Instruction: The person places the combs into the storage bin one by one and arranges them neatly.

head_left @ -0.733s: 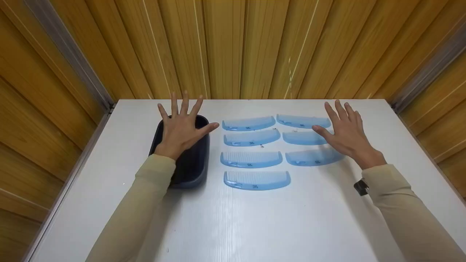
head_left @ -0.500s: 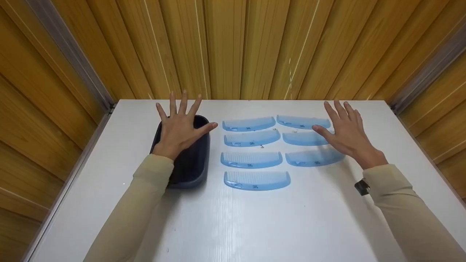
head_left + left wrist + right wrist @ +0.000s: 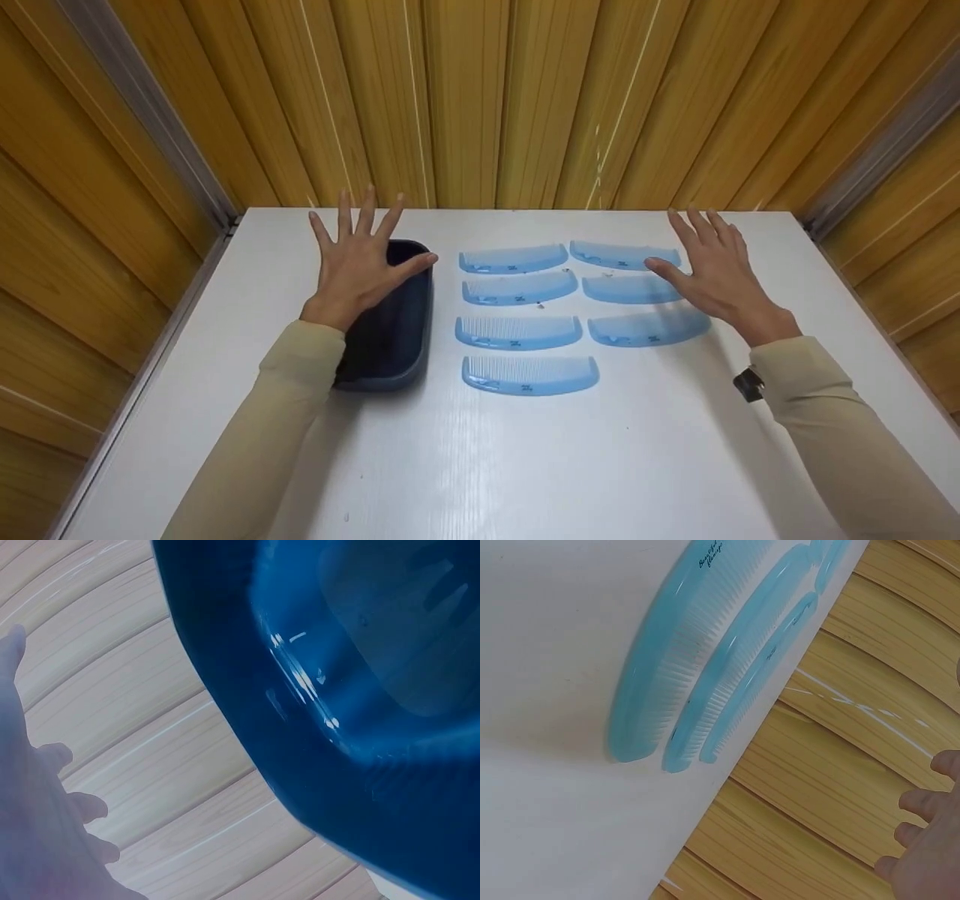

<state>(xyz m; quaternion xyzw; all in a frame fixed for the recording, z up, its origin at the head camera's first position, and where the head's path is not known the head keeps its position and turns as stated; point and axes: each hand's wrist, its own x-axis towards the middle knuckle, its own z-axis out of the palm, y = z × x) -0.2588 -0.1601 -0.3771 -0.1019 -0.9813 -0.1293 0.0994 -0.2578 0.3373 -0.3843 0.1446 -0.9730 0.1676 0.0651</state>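
Observation:
My left hand (image 3: 352, 274), fingers spread and straight, is held over the left part of a dark blue tub (image 3: 401, 330). In the left wrist view the tub's glossy inner wall (image 3: 300, 682) fills the right side. My right hand (image 3: 716, 274) is also spread, above the right column of light blue combs, and covers part of the middle comb (image 3: 626, 289). Its shadow falls on the nearest comb (image 3: 649, 330) of that column. Several more combs, such as the front one (image 3: 529, 379), lie in a left column beside the tub, teeth facing away. Neither hand holds anything.
All lies on a white table (image 3: 480, 465). Wood-patterned panels (image 3: 465, 105) rise behind its far edge and on both sides. Small specks (image 3: 540, 305) lie between the combs. A dark square object (image 3: 748, 384) is at the right sleeve's cuff.
My left hand has drifted a little to the left over the tub, showing more of its inside. My right hand stays almost where it was; the combs have not moved.

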